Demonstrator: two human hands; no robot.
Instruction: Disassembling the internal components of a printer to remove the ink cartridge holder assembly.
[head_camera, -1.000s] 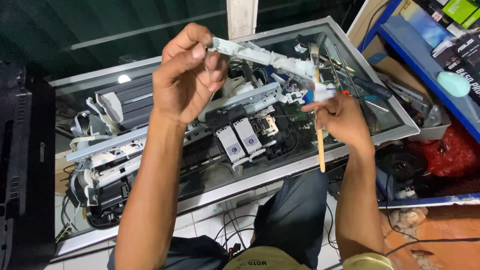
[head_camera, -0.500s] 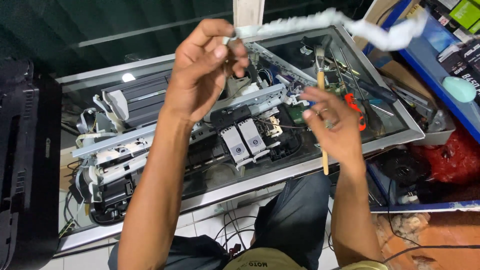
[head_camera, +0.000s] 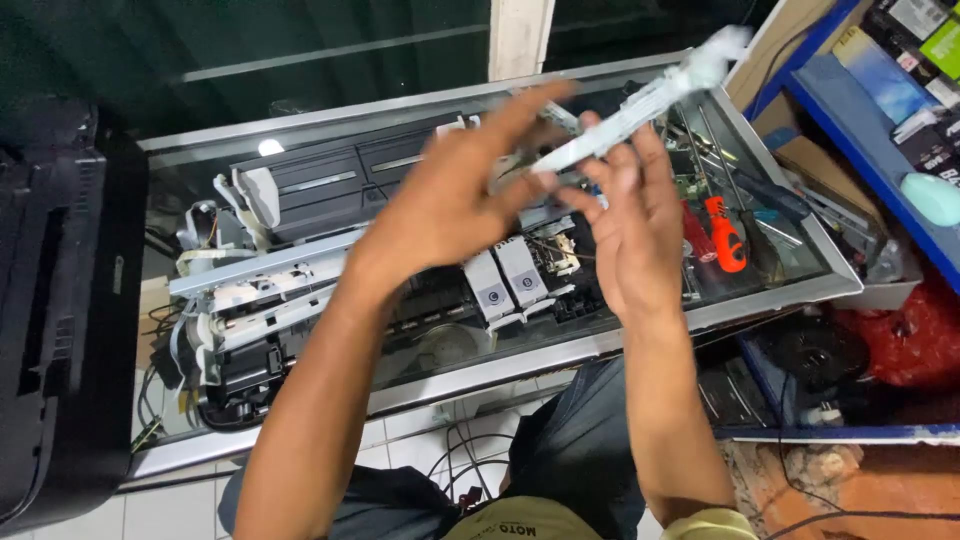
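Observation:
I hold a long white plastic strip (head_camera: 640, 105) up over a dismantled printer (head_camera: 300, 290) that lies on a glass-topped counter (head_camera: 800, 290). My left hand (head_camera: 450, 205) pinches the strip's lower end between thumb and fingers, with the index finger stretched out. The fingers of my right hand (head_camera: 630, 225) are raised against the strip's middle, its back turned toward me. The strip slants up to the right and is blurred by motion. Two ink cartridges (head_camera: 505, 280) sit in the printer below my hands. The brush from the earlier frames is out of sight.
An orange-handled screwdriver (head_camera: 725, 235) and other tools lie on the glass at right. A black device (head_camera: 60, 300) stands at far left. Blue shelving (head_camera: 870, 110) with boxes and a red bag (head_camera: 910, 340) crowd the right side. Cables lie on the tiled floor (head_camera: 450, 450).
Both hands have come together. My right hand rose from the printer to the strip and the brush is no longer seen. The strip's far end swung up to the right.

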